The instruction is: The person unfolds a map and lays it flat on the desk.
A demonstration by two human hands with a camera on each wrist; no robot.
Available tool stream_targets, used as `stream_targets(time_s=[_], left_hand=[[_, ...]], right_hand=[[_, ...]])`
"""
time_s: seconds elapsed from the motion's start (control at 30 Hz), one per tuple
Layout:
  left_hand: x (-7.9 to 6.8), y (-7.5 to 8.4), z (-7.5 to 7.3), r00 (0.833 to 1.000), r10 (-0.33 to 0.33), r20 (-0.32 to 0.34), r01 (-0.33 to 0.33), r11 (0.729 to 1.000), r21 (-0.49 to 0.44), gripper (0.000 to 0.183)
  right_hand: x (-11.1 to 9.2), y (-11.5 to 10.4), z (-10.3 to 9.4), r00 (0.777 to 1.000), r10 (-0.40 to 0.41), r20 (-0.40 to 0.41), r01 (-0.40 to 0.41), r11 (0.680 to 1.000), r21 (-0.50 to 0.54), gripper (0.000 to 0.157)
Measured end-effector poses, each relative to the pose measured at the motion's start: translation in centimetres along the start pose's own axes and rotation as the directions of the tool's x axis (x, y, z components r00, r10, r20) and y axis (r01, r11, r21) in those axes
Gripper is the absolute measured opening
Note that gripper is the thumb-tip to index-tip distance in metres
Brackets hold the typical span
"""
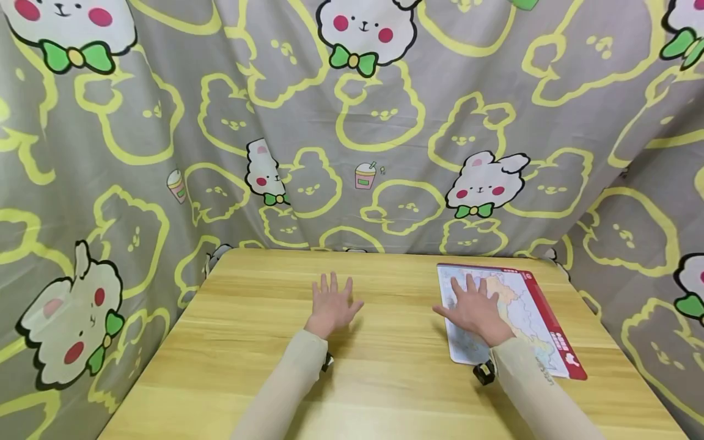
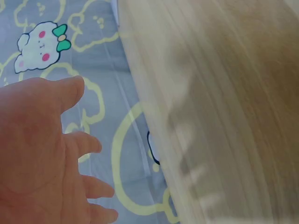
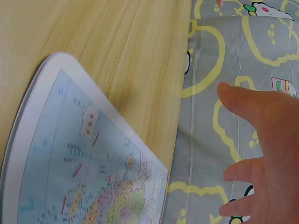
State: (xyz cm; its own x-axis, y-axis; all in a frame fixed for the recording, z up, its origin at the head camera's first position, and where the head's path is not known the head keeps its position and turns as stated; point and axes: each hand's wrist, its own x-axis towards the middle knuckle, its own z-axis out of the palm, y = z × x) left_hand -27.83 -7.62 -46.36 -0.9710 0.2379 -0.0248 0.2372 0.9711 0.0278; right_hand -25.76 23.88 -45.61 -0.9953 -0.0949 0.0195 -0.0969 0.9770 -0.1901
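Observation:
My left hand [image 1: 332, 308] is held over the middle of the wooden table [image 1: 247, 342], fingers spread and holding nothing. In the left wrist view the palm of the left hand [image 2: 37, 154] shows at the left, with its shadow on the wood. My right hand [image 1: 477, 310] hovers above a map board [image 1: 528, 305] with a red band along its right side, its fingers spread apart. The right wrist view shows a white-edged corner of the map board [image 3: 93, 163] on the table and the right hand [image 3: 266, 140] apart from it, with nothing in its fingers.
Grey curtains [image 1: 297, 122] printed with yellow outlines and white rabbits hang behind the table and at both sides. A small dark camera [image 1: 484, 371] sits at the right wrist, and another dark device [image 1: 327, 362] at the left wrist.

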Motion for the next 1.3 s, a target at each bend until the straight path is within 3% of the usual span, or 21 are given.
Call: stream_targets(time_s=[0.23, 0.57, 0.8, 1.07, 1.3], left_hand=[[0.5, 1.2, -0.3, 0.993, 0.118, 0.014, -0.117, 0.992, -0.054, 0.068], [0.7, 4.6, -0.6, 0.951, 0.303, 0.062, -0.298, 0.951, -0.078, 0.066], [0.5, 7.5, 0.2, 0.922, 0.367, 0.121, -0.371, 0.929, 0.006, 0.068], [0.2, 11.6, 1.3, 0.873, 0.465, 0.147, -0.483, 0.867, 0.124, 0.071], [-0.3, 14.7, 1.4, 0.843, 0.505, 0.186, -0.534, 0.828, 0.171, 0.072]], right_hand=[[-0.4, 1.1, -0.3, 0.996, -0.086, -0.022, 0.087, 0.996, 0.035, 0.081], [-1.2, 4.2, -0.1, 0.977, -0.205, -0.063, 0.208, 0.978, 0.034, 0.072], [-3.0, 6.2, -0.2, 0.972, -0.228, -0.058, 0.230, 0.973, 0.033, 0.069], [-5.3, 9.1, -0.7, 0.969, -0.239, -0.062, 0.241, 0.970, 0.017, 0.073], [-6.7, 12.0, -0.7, 0.970, -0.239, -0.052, 0.240, 0.971, 0.013, 0.074]])
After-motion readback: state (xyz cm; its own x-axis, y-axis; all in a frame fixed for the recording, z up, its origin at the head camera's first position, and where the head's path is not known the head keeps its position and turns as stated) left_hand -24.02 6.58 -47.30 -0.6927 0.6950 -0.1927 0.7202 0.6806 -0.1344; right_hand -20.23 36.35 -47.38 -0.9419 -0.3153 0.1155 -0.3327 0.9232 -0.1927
